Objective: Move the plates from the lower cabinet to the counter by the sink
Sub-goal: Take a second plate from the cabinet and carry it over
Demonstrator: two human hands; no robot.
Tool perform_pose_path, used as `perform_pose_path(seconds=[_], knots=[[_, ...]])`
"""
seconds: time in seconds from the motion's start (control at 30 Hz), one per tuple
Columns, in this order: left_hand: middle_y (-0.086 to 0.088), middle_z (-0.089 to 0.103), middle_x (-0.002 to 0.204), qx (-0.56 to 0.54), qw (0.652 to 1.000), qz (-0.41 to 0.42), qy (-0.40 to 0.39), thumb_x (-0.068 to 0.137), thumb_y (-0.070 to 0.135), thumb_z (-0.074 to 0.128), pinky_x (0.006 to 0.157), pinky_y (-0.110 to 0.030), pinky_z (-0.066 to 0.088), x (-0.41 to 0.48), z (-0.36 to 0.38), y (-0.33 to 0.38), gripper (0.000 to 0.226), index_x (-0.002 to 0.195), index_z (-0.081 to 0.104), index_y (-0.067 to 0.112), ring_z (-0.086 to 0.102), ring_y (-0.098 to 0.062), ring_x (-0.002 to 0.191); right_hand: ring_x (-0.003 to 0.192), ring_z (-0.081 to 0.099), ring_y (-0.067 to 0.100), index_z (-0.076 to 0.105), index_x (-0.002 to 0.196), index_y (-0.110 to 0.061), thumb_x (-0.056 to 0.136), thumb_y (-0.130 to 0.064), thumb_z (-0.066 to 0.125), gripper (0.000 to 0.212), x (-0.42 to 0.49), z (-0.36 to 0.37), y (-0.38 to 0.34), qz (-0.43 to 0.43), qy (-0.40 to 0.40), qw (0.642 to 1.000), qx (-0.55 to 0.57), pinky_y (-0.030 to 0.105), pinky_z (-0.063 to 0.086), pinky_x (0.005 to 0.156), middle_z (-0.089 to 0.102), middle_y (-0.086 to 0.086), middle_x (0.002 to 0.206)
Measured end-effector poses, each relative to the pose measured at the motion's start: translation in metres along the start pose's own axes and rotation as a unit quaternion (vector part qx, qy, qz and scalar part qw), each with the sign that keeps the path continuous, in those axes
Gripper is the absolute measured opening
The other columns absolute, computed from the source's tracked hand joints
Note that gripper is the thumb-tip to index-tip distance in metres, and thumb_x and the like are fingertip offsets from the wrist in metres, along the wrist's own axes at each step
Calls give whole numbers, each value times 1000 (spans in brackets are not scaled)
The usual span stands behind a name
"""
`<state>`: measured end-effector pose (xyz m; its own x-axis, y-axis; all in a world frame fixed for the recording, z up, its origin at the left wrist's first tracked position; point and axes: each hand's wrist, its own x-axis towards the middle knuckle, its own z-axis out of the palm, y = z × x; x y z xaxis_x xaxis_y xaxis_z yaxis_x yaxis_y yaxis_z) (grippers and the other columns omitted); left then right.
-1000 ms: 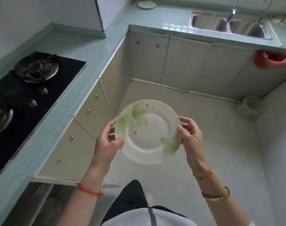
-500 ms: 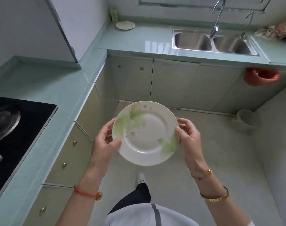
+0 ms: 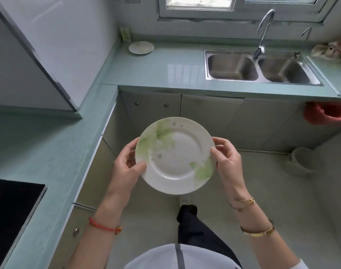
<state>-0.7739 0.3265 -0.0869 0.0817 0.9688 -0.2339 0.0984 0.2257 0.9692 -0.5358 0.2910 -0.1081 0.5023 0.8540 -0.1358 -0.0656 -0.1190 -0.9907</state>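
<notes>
A white plate with green leaf prints is held level in front of me, above the floor. My left hand grips its left rim, thumb on top. My right hand pinches its right rim. Another small plate lies on the pale green counter in the far corner, left of the double steel sink.
A black hob sits on the left counter. Closed beige cabinet doors run under the sink. A red bag hangs at the right, with a pale bucket on the floor below. A tap arches over the sink.
I have walked toward the sink counter with the plate; the hob has slid out to the left and the sink is nearer. Both hands keep the same hold.
</notes>
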Motion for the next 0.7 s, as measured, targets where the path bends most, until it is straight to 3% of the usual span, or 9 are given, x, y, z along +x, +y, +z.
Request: perform_pose_path(seconds=[0.33,0.43,0.57,0.7], knots=[[6,71,113,-10,999,17,39,79,-9,57,82,-23,57,178,29,39,70,137,56,31,68,-5,100,79,60,17,69,99,-28,90,-9,57,25,185,52,-24,-9,-28,1000,4,36,54,71,63,-2,81],[5,69,118,-24,998,10,62,76,0,62,86,-25,55,230,40,55,69,138,53,28,67,-7,107,76,62,13,69,98,-30,90,-11,58,24,244,67,-36,-10,-36,999,-2,28,55,63,64,-4,79],[2,68,121,-39,996,1,86,82,-8,62,86,-26,54,301,51,71,61,132,54,26,66,-11,111,70,63,5,68,96,-35,90,-15,60,22,320,92,-50,-7,-48,999,-16,19,53,59,66,-12,75],[1,69,120,-43,994,-4,96,82,-11,62,85,-26,56,372,56,88,57,127,59,23,67,-11,108,72,61,11,66,101,-31,93,-14,56,21,388,120,-60,-2,-51,998,-37,22,50,62,64,-3,81]])
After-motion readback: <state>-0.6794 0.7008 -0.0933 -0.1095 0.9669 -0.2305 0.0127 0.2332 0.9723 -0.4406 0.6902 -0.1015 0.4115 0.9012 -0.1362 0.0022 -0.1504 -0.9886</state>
